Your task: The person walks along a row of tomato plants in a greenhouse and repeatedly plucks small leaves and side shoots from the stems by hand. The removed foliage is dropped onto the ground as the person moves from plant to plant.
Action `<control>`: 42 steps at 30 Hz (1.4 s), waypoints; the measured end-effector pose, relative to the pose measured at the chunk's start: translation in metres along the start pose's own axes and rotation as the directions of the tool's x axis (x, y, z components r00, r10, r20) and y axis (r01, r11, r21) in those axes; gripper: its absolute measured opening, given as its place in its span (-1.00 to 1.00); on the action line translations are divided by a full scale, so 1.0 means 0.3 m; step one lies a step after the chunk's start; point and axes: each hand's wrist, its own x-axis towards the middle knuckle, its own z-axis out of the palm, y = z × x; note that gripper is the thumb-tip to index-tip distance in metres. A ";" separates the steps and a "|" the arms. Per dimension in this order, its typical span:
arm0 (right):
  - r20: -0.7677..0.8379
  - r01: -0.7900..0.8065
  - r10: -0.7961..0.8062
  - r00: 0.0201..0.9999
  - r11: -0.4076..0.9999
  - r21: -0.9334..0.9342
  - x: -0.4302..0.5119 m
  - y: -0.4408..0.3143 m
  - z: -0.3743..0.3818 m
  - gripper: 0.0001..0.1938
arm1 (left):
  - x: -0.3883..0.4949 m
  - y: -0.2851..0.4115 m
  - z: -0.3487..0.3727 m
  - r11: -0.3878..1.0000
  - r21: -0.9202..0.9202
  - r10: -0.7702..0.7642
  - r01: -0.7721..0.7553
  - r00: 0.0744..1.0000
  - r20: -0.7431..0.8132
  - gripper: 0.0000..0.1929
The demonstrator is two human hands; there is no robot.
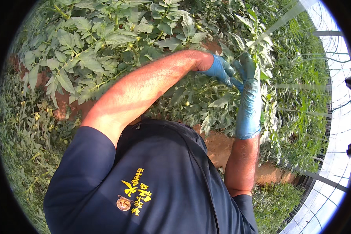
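Observation:
Both my hands wear blue disposable gloves and meet among the leaves of a tomato plant [190,26]. My left hand [220,70] reaches across from the left, its fingers bent towards the other hand. Beside it, my right hand [247,70] points up the picture, and its glove is smudged dark at the fingers. A pale translucent strip [276,25] slants down from the upper right to the fingers of both hands. Leafy shoots [251,26] rise just beyond the right hand. Fingers and foliage overlap, so what is gripped there is hidden.
Tomato foliage surrounds me, with small pale fruit [37,116] at the left. Brown soil [219,147] shows between the rows. More pale strips [302,86] run through the plants at right. Beyond them stands a bright greenhouse wall [336,117] with dark lines across it.

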 end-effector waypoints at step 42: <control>0.777 0.118 -0.060 0.627 0.993 -0.019 0.219 -0.250 -0.060 -0.23 | -0.334 -0.293 0.316 0.844 0.532 0.314 0.067 0.742 -0.592 -0.53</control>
